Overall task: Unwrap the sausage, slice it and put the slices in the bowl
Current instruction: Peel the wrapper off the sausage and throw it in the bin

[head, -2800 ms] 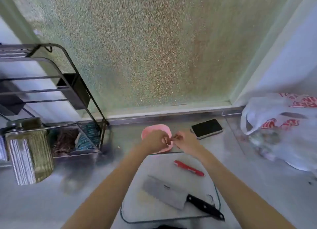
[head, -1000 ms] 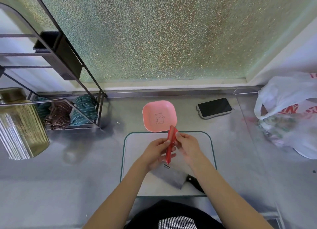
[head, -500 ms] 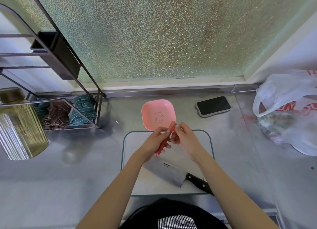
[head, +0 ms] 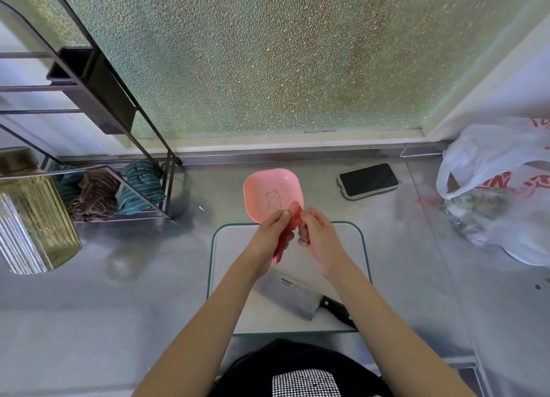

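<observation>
Gripping the sausage [head: 286, 235] in your left hand [head: 269, 242] above the board [head: 351, 254], you pinch its top wrapper with your right hand [head: 317, 236], apparently to peel it, bowl [head: 262, 185] just beyond.

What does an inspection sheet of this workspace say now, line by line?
Surface: grey counter, glass cutting board on it.
Job's things: red wrapped sausage held above the board; pink bowl empty; cleaver lies on the board.
Clutter: phone, plastic bag, rack with cloths.
Hands: left hand grips the sausage; right hand pinches its top end.
Cables: nothing seen.
Surroundings: textured glass window.
</observation>
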Action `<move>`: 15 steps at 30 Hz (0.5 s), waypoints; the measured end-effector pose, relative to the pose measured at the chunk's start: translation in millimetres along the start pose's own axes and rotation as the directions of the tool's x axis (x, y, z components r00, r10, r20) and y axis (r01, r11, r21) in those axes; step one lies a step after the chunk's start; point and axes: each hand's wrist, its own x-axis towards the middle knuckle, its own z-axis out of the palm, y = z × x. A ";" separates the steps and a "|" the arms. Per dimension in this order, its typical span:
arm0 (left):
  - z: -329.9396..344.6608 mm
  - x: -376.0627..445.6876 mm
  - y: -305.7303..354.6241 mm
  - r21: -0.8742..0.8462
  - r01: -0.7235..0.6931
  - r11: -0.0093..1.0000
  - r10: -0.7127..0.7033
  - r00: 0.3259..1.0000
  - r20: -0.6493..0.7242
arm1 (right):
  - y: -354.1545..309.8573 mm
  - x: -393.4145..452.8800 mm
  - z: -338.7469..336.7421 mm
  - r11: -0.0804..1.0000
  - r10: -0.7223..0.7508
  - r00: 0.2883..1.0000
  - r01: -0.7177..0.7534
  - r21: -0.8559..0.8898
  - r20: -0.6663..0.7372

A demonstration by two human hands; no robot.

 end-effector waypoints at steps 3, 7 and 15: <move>-1.6 2.5 0.7 0.034 0.003 0.999 -0.004 1.000 0.028 | 3.3 -0.4 -1.5 1.000 0.023 0.999 -0.022 0.019 -0.027; -5.0 3.5 1.6 0.009 0.015 1.000 -0.016 0.997 0.072 | 6.9 -2.2 -5.2 0.997 0.057 0.998 -0.056 0.050 -0.017; -1.5 4.8 8.8 -0.142 0.061 0.988 -0.048 0.995 0.091 | 1.6 -3.6 -12.5 0.996 0.084 0.990 -0.088 0.033 0.110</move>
